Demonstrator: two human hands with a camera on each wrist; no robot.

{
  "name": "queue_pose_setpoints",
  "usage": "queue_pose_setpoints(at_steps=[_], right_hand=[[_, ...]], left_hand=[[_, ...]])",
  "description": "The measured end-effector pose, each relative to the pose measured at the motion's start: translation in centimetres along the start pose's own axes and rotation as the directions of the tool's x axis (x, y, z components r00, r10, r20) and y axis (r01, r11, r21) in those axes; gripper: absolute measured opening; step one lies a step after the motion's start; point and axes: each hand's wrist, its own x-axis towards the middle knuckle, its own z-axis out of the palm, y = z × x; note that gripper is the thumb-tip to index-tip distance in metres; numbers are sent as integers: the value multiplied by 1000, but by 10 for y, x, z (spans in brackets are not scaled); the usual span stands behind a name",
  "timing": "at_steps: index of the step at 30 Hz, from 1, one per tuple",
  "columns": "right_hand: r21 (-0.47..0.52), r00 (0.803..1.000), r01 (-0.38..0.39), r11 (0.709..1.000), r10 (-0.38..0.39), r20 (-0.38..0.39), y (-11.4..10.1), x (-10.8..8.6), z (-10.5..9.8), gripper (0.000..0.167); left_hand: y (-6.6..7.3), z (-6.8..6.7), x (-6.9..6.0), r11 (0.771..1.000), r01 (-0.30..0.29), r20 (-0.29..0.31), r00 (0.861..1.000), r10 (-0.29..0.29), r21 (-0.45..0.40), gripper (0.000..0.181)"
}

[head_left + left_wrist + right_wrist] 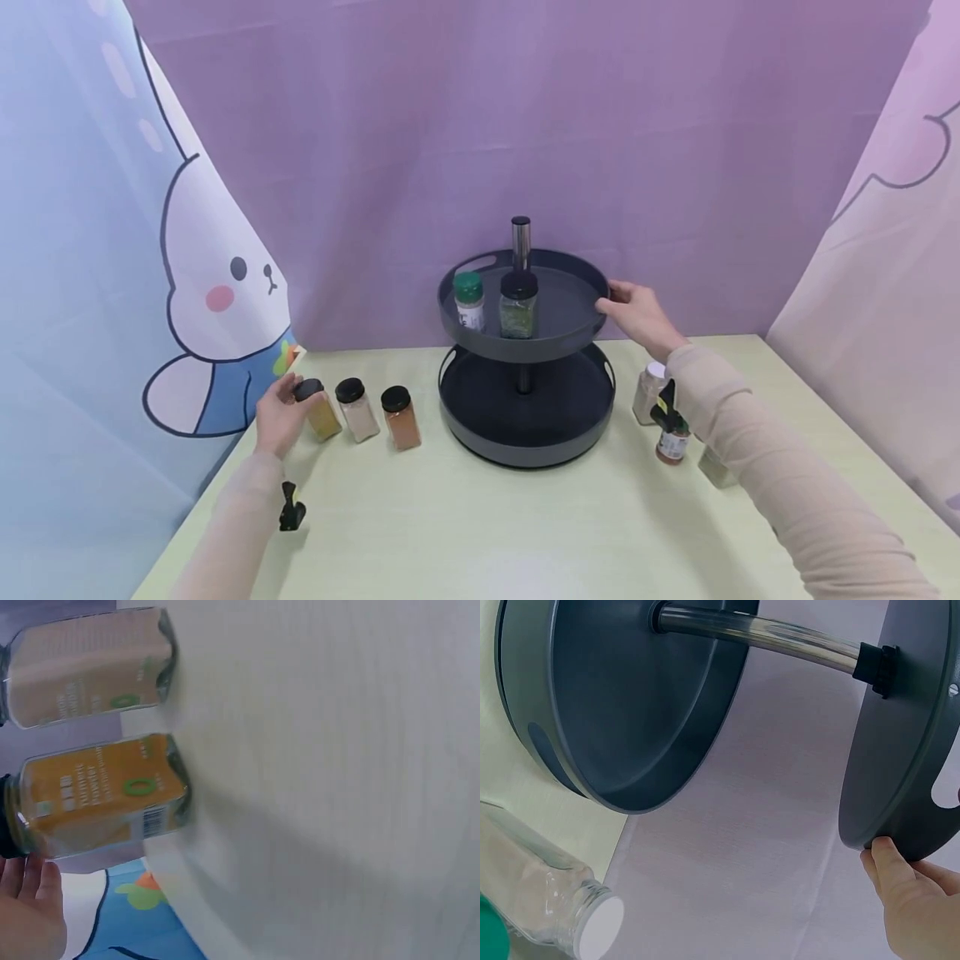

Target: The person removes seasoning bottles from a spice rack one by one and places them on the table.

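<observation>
At the left, my left hand holds the black lid of a square spice jar with yellow-orange contents, its thumb and fingers about the lid. The left wrist view shows the fingers against the lid of that jar, which stands on the table. My right hand pinches the upper rim of a dark grey two-tier turntable; in the right wrist view its thumb lies against the tray's edge. On the upper tier stand a green-capped jar and a black-lidded jar of green herbs.
Right of the held jar stand a pale spice jar and a reddish-orange one. Beyond the turntable's lower tier, at the right, are a white-lidded jar, a small labelled jar and another jar, partly behind the sleeve.
</observation>
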Motion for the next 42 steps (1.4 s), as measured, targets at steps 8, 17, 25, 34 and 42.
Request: queue_pose_setpoints(at_steps=[8,17,25,34,42], right_hand=[[6,1000,1,1000,-2,9,1,0,-1,62],[0,1000,3,1000,-3,5,0,-1,0,62],[-1,1000,0,1000,0,12,-1,-1,0,62],[5,1000,-3,1000,3,14,-1,-1,-1,62],[13,1000,-13,1000,13,16,-2,-1,0,63]], left_hand=[[21,-10,2,994,-79,-16,997,81,75,82],[43,-17,4,974,-193,105,978,181,117,88],[63,-14,0,969,-231,199,957,210,88,91],[94,1,-5,956,-292,247,930,273,41,86],[121,22,-15,941,-338,266,908,325,4,83]])
